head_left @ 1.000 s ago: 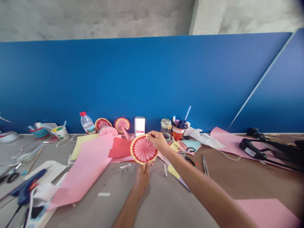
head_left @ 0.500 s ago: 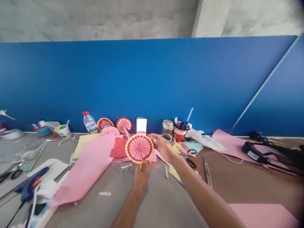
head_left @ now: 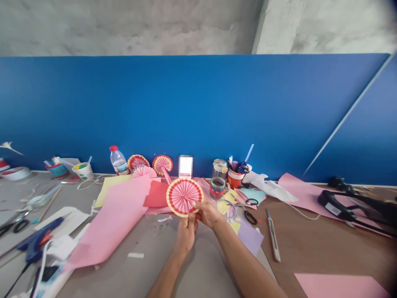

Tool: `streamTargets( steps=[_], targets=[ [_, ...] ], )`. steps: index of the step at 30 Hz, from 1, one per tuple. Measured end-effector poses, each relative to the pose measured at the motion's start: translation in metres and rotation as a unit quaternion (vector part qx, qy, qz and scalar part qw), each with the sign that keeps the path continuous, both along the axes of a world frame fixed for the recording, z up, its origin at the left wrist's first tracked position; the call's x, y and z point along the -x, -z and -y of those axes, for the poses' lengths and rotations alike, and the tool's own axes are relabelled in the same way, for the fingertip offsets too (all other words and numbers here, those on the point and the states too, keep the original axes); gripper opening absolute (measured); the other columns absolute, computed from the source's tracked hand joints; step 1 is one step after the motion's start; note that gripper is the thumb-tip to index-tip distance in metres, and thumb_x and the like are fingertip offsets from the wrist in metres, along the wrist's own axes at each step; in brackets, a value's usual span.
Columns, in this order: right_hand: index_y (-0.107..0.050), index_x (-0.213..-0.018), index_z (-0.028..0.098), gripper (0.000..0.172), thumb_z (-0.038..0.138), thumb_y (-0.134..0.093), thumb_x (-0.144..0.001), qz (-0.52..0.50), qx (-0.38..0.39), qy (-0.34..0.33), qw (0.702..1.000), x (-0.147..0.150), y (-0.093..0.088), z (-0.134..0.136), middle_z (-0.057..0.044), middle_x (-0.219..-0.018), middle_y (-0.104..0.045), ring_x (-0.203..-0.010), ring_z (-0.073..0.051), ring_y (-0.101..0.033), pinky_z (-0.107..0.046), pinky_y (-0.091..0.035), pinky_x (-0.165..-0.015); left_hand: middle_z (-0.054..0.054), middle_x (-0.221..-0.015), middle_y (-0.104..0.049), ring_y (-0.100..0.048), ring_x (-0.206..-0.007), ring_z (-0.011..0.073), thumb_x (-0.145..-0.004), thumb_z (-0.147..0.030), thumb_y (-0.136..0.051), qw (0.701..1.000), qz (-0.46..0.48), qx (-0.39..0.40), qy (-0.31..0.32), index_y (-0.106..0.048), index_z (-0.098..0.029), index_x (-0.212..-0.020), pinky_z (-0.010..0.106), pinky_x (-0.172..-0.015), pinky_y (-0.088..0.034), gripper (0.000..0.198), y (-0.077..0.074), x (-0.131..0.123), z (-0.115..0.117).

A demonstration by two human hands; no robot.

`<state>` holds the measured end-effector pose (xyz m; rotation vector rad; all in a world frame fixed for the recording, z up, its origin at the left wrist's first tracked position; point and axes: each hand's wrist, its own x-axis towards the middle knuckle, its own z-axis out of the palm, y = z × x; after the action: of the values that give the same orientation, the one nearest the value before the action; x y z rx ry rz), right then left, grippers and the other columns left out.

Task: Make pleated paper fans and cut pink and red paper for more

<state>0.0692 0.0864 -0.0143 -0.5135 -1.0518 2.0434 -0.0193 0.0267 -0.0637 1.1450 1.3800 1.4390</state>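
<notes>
A round pleated paper fan [head_left: 183, 195], pink with a red band and a pale yellow rim, is held up in front of me. My left hand [head_left: 186, 234] is closed around its lower edge, where a handle, if any, is hidden by the fingers. My right hand [head_left: 208, 212] pinches the fan's lower right part, thumb on the front face. Behind the fan lie a red paper sheet [head_left: 154, 194] and a large pink sheet [head_left: 114, 219]. A similar fan with a pink handle [head_left: 162, 164] leans against the blue partition.
On the left are a glue gun [head_left: 40, 240], scissors [head_left: 15, 225] and a water bottle [head_left: 118, 161]. To the right lie a utility knife [head_left: 273, 236], black-handled scissors [head_left: 250, 216], a tape roll [head_left: 227, 209] and a purple paper [head_left: 250, 235]. A red cup of tools [head_left: 235, 179] stands behind.
My right hand has moved down and left, from beside the fan's right rim onto its lower right part. The fan has shifted slightly right and down. The tape roll and purple paper are now uncovered.
</notes>
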Motion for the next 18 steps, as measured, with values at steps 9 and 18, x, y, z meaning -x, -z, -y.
streamTargets(
  steps=[9, 18],
  targets=[
    [-0.053, -0.073, 0.016, 0.035, 0.035, -0.078, -0.056, 0.069, 0.027, 0.072, 0.995, 0.011, 0.004, -0.004, 0.007, -0.045, -0.049, -0.033, -0.005, -0.037, -0.017, -0.022, -0.031, -0.005, -0.046, -0.03, -0.028, -0.043, 0.0107, -0.072, -0.082, -0.03, 0.994, -0.108, 0.01, -0.026, -0.047, -0.021, -0.057, 0.026, -0.046, -0.02, 0.065, -0.003, 0.002, 0.001],
    [-0.055, -0.075, 0.017, 0.037, 0.039, -0.076, -0.055, 0.009, 0.03, 0.059, 0.998, 0.011, 0.012, -0.006, 0.005, -0.048, -0.053, -0.036, -0.007, -0.042, -0.018, -0.024, -0.031, -0.003, -0.047, -0.035, -0.031, -0.045, 0.0123, -0.072, -0.079, -0.034, 0.99, -0.13, 0.022, -0.058, -0.05, -0.021, -0.057, 0.028, -0.049, -0.022, 0.062, -0.001, 0.005, -0.001]
  ],
)
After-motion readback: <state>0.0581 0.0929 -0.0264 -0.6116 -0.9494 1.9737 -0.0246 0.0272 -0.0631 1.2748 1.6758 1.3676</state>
